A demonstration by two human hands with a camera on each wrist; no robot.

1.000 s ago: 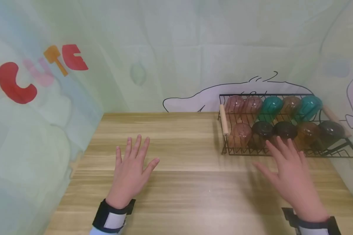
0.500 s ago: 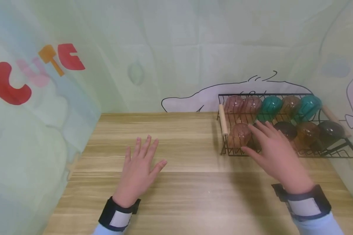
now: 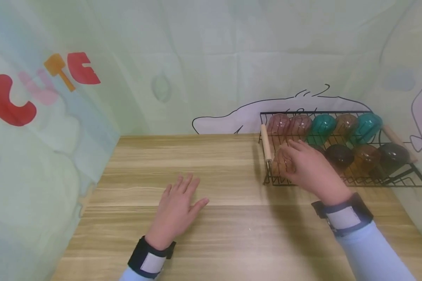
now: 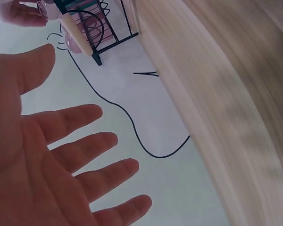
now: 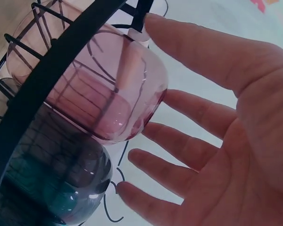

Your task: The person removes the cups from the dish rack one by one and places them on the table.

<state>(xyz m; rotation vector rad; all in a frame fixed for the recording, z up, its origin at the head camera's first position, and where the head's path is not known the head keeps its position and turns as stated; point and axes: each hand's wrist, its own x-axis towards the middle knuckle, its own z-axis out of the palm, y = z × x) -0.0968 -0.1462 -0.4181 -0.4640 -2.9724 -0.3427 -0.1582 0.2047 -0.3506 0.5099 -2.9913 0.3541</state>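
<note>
Fingers (image 5: 198, 108) of the right hand (image 3: 307, 166) spread around a racked pink glass (image 5: 152, 84) without gripping; the left hand (image 3: 176, 212) splays, empty, over the counter (image 3: 228, 242).

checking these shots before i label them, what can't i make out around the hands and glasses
Head view: the right hand covers most of the dark glass beside the pink glass.
Right wrist view: a black bar hides part of that pink glass.
Left wrist view: the edges crop the left hand and the rack.
</note>
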